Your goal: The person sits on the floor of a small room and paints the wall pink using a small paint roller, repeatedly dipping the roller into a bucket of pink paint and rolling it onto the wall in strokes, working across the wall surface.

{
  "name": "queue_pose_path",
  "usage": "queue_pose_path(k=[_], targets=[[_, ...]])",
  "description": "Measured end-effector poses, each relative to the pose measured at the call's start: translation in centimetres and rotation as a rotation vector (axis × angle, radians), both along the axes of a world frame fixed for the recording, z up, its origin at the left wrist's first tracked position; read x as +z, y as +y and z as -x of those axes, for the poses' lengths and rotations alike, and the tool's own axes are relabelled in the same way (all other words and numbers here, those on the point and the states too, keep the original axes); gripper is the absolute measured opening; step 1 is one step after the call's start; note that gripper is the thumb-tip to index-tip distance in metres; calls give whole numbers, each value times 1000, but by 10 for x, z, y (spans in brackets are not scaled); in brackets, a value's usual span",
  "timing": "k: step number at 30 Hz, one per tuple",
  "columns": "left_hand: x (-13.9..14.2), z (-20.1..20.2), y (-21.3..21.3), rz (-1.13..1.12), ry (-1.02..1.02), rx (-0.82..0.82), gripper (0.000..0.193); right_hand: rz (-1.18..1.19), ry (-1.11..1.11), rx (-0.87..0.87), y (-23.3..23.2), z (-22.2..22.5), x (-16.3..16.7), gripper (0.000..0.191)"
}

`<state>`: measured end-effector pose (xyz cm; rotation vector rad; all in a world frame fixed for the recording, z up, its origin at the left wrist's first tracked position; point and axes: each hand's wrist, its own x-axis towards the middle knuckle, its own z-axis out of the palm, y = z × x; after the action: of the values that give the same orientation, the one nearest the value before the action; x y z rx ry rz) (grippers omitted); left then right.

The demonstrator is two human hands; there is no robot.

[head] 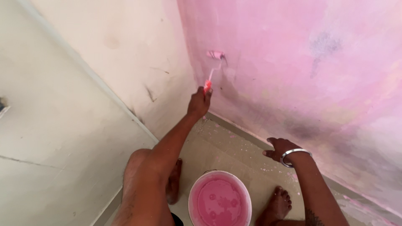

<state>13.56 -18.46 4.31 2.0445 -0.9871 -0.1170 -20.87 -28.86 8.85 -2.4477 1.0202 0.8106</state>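
Head view: left hand [199,101] grips a small paint roller [215,55] by its red handle, pressing it to the pink wall [293,62] near the corner — right hand [279,149] hangs loose, fingers spread, above a bucket of pink paint [220,199]

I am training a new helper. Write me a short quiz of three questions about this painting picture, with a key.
1. True or false: the left hand holds the small paint roller against the pink wall.
2. What colour is the paint in the bucket?
3. The right hand is: A) in the bucket, B) empty, fingers spread, C) on the roller.

Key: 1 true; 2 pink; 3 B.
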Motion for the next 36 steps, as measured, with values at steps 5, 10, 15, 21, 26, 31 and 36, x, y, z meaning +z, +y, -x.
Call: queue_pose_path(k=[5,10,15,21,26,31,36], targets=[[59,-22,-28,253,-142,-19,39,-2,-15,-21,-11,6,-8,77],[167,-54,-65,514,-390,-28,35,-10,3,-31,-17,3,-17,76],[206,-57,-82,563,-317,-17,41,-6,17,-9,-21,-2,-22,76],[109,-14,-56,373,-237,-15,41,-8,-2,-35,-26,3,-27,76],[27,23,-15,82,-42,-32,43,14,1,-37,-30,14,-35,79],[25,27,-11,86,-31,-42,43,6,-20,-72,-33,24,-37,80],[88,8,-35,321,-148,-57,41,20,4,-85,-34,30,-38,79]])
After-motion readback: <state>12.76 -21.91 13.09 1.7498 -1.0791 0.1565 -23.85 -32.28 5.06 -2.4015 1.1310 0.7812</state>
